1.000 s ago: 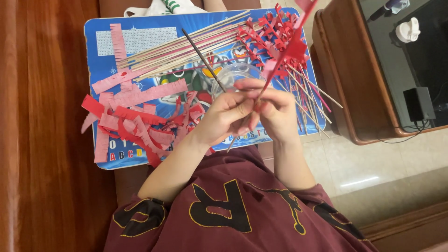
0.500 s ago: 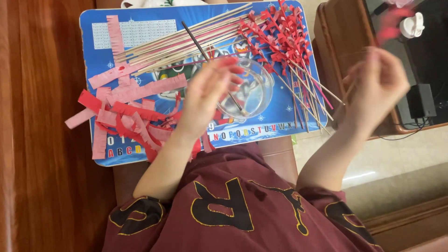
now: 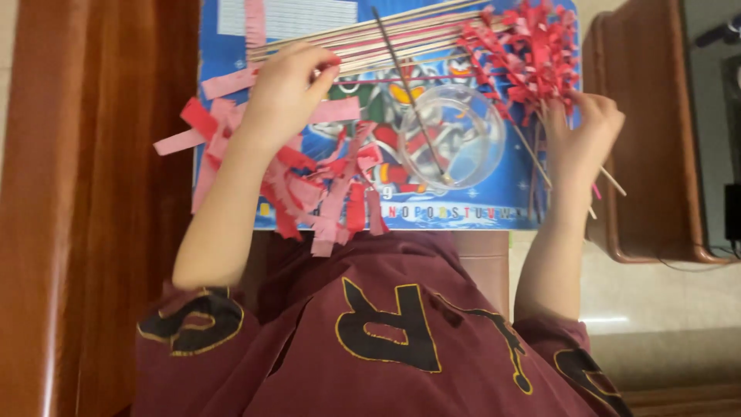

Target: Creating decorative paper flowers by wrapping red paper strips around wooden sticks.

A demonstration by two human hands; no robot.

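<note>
Under the left hand [image 3: 287, 85] lie bare sticks [image 3: 386, 35], its curled fingers pinching at their near ends beside a pink paper strip [image 3: 231, 81]. Below its wrist sprawl red and pink fringed strips [image 3: 324, 193] on the blue mat [image 3: 478, 208]. The right hand [image 3: 583, 139] grasps stems of the finished red flowers [image 3: 525, 50]. Between the hands sits a clear bowl [image 3: 455, 135] with a brush [image 3: 405, 85] leaning in it.

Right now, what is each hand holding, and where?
Left hand: fingertips on the bare sticks, grip unclear. Right hand: on the stems of the red paper-topped sticks, grip unclear.
</note>
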